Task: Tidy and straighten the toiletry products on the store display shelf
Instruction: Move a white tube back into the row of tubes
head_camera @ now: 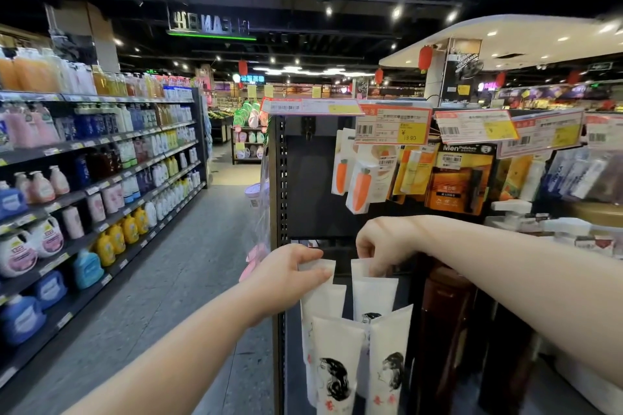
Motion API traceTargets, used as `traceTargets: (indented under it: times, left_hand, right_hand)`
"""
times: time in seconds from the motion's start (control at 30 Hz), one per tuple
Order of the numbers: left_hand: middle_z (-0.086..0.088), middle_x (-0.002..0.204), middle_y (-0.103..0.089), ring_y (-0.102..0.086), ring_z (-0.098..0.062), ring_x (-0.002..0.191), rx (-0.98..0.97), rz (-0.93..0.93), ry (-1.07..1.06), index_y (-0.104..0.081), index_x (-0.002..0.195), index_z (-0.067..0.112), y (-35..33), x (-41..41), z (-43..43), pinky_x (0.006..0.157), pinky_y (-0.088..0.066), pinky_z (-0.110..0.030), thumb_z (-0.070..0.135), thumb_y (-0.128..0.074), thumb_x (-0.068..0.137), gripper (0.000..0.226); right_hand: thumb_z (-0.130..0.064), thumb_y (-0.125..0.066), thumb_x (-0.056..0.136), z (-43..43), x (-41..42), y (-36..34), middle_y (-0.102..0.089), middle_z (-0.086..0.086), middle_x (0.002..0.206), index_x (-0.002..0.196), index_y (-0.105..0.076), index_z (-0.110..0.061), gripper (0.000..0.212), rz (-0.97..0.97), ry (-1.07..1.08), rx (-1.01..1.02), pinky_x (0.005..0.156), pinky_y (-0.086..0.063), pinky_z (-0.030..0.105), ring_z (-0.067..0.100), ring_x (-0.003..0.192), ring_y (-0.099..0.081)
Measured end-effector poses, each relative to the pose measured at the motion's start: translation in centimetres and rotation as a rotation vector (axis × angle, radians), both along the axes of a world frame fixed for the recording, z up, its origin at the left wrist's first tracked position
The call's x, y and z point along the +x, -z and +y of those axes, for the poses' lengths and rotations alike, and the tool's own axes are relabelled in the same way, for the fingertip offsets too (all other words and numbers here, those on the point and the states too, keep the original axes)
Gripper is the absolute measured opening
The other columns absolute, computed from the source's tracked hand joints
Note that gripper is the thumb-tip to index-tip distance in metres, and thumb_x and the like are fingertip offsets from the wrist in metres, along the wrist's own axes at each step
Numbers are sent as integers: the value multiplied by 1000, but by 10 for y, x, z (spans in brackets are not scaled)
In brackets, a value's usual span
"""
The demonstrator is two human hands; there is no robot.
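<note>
1. Left tube: white, with a flat crimped top, hanging low on the black rack. A faint line drawing shows on its left edge, and the tube in front covers the rest.
2. Right tube: the same white kind, just beside the left tube. A dark-haired head is printed low on it, half covered.
3. Front-left tube and front-right tube: nearer and lower, overlapping the rear pair. Each bears a woman's head in black with red characters beneath.
4. Left hand: fingers curled, thumb and fingers pinching the left tube's crimp.
5. Right hand: knuckles up, fingers curled down and pinching the right tube's crimp.
6. Hidden or cut off: whatever the rear tubes hang from (both hands cover it), and the front tubes' lower ends, which fall below the frame edge. The red characters are too small to read.
7. Surroundings: carrot boxes hang above the tubes under price tags. One tag reads 13.90 and the others are illegible. A brown bottle stands just right of the tubes. The goods at far right are blurred.
</note>
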State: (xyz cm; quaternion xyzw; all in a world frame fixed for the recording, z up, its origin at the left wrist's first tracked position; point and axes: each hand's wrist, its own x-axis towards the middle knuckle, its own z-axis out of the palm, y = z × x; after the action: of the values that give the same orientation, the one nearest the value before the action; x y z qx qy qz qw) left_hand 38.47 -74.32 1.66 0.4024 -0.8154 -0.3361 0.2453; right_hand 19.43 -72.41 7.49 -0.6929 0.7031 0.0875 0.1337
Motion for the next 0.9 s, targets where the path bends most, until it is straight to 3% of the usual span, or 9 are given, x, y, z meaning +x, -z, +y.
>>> traceTargets:
  times: [0.13,0.3,0.7,0.9]
  left_hand:
    - [10,137,-48,-43,-9,125,13,22,10,-47,133,25,0,0,0,103,-34,-27,40,-58,87,50]
    - [11,136,-48,-44,-8,125,1,12,1,-47,133,27,1,1,0,106,-35,-30,42,-58,86,50]
    - [7,138,-47,-44,-10,124,14,31,30,-45,135,23,1,-1,-1,100,-35,-27,39,-57,88,51]
    - [8,139,-45,-42,-11,126,-10,55,42,-46,133,26,1,0,0,103,-34,-30,39,-54,89,47]
  right_hand:
    - [-21,-69,81,4,0,-1,-63,2,102,107,-64,-15,26,4,8,24,54,-45,13,8,74,-59]
    - [-21,-66,84,4,1,3,-66,8,107,107,-65,-11,26,18,18,-40,58,-49,15,15,85,-65]
    - [-21,-66,84,4,2,4,-64,8,108,109,-63,-11,26,29,14,-46,56,-46,15,13,82,-62]
    - [-25,-65,85,12,1,-2,-63,1,112,115,-62,-16,32,21,-27,-140,76,-51,20,13,95,-60]
